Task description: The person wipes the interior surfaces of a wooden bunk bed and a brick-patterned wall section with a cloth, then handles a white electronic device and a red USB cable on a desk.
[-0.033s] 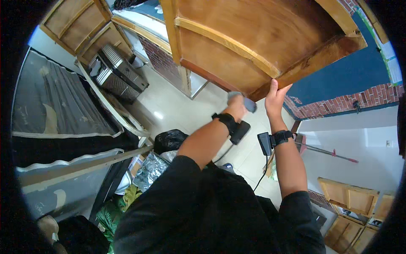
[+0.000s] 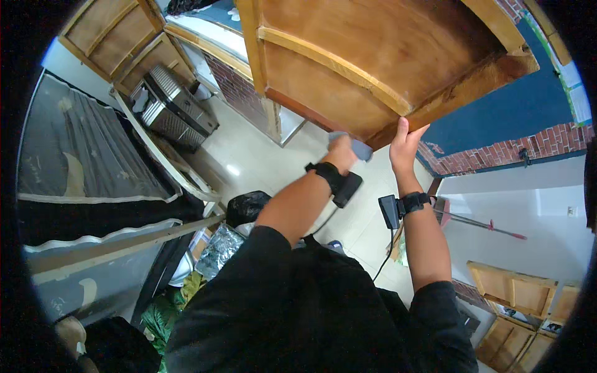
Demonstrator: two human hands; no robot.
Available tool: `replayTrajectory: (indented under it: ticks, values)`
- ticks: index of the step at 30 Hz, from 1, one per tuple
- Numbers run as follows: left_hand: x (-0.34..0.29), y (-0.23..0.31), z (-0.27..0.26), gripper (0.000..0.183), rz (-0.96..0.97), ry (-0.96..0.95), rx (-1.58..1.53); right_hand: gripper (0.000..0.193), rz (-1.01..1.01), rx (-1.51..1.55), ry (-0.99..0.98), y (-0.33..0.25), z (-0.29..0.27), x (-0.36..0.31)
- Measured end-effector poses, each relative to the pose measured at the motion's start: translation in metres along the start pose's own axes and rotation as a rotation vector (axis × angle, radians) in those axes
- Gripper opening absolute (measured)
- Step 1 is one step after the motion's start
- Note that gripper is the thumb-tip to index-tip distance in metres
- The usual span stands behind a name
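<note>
A large brown wooden door point(image 2: 373, 37) with raised ribs fills the upper middle. My right hand point(image 2: 407, 146) is closed on its lower edge near the right corner, with the thumb up on the frame. My left hand point(image 2: 341, 153) is closed round a grey-blue cloth point(image 2: 360, 150), slightly blurred, just below the door's bottom edge. Whether the cloth touches the door I cannot tell. A black strap point(image 2: 333, 177) with a small box sits on my left wrist, and another black strap point(image 2: 415, 202) on my right.
On the left, a silver slatted appliance point(image 2: 174, 109) stands behind a curtained frame point(image 2: 81, 143). Black and silver bags point(image 2: 221, 252) lie beside my left side. A long-handled tool point(image 2: 479, 222) leans by the white wall at right. Pale tiles point(image 2: 249, 155) cover the floor.
My left hand has shifted slightly left with the cloth. My right hand and the door stay where they were.
</note>
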State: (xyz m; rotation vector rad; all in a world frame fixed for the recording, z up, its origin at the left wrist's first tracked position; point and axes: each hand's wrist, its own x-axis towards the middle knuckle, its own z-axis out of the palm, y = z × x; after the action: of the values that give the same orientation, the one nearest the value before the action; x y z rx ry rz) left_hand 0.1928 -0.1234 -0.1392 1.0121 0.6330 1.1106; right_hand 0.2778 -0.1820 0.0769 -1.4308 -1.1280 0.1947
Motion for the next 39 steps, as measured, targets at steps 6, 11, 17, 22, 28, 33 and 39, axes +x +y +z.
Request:
replayTrajectory:
  ticks: [6,11,17,22,28,33,39]
  values:
    - [0.055,0.103,-0.043,0.029,-0.405,0.313,-0.685,0.067,-0.009,-0.084,0.050,0.009,-0.012,-0.001]
    - [0.044,0.163,-0.021,0.033,-0.470,0.744,-0.341,0.071,0.058,-0.006,0.051,-0.001,-0.009,0.000]
    - [0.016,0.096,0.014,0.023,-0.504,0.784,0.099,0.074,0.067,-0.113,0.067,-0.003,0.000,-0.001]
    - [-0.016,0.109,0.049,0.026,-0.418,0.607,0.068,0.073,0.058,-0.193,0.059,0.015,-0.018,0.000]
    - [0.044,0.123,-0.028,0.024,-0.318,0.966,-0.298,0.072,0.026,-0.130,0.018,-0.002,-0.005,-0.002]
    - [0.019,0.136,-0.004,0.025,-0.262,0.810,0.094,0.073,0.044,-0.193,0.064,0.008,-0.010,-0.001]
    - [-0.027,0.097,0.004,0.027,-0.552,0.361,-0.302,0.073,0.056,-0.143,0.030,-0.004,-0.005,-0.001]
